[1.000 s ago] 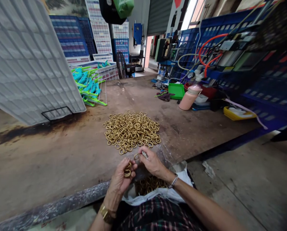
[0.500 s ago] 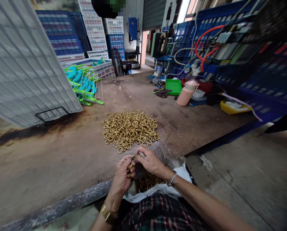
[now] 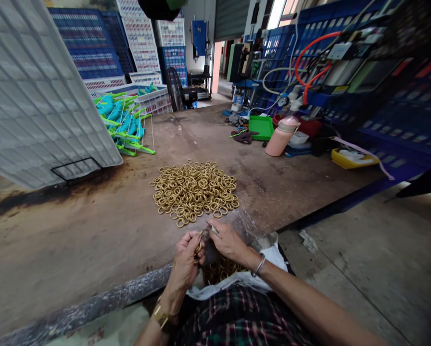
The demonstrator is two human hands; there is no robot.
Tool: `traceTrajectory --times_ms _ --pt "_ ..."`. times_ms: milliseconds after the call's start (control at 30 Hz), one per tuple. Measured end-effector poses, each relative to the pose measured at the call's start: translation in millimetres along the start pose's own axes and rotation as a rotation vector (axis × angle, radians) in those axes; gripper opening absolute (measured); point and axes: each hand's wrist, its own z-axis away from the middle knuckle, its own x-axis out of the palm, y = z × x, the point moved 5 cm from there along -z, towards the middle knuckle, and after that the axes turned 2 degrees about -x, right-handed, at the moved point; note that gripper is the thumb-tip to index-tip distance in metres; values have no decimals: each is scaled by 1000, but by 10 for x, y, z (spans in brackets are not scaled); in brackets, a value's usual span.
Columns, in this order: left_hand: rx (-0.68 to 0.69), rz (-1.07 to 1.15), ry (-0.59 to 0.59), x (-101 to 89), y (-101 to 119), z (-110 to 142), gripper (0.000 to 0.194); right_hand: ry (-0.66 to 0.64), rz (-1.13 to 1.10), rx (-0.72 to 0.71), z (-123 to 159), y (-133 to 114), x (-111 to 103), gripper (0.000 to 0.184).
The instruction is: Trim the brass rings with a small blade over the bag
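Observation:
Several brass-coloured rings [image 3: 198, 247] are pinched in my left hand [image 3: 186, 257], one of them standing up at the fingertips. My right hand [image 3: 228, 240] is closed around a small metal tool [image 3: 214, 229] whose kind I cannot make out; its thin tip points toward the left fingers, a little apart from the ring. Just beyond both hands, a heap of the same rings [image 3: 196, 190] lies on the brown table [image 3: 121, 235]. Below the hands, a white bag [image 3: 273, 259] at my lap holds more rings [image 3: 224, 271].
A pale ribbed panel [image 3: 45, 105] leans at the left, beside turquoise and green plastic pieces [image 3: 125, 125]. Toward the right stand a green tray [image 3: 260, 128], a pink bottle [image 3: 282, 137] and a yellow dish [image 3: 352, 158]. Stacked crates [image 3: 139, 43] fill the back.
My right hand and its tool have drawn slightly away from the ring at my left fingertips. The heap looks the same.

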Motion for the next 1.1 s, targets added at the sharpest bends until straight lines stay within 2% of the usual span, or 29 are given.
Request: traceTrajectory --times_ms 200,533,767,933,1033,1100 --pt "29 -33 29 2 -8 4 34 -109 269 -102 75 -9 97 17" --pt "49 -60 34 -4 -14 8 33 -170 368 -120 89 -54 112 18" --pt "79 -95 -3 -28 -25 6 35 -289 451 -51 70 -46 145 25" --pt "15 4 -77 52 19 83 35 -220 517 38 43 18 106 29" --pt "-51 73 -159 114 63 152 31 -138 550 153 -1 177 -44 30" --pt "-98 139 -169 115 73 162 28 -47 584 227 -37 294 -186 26"
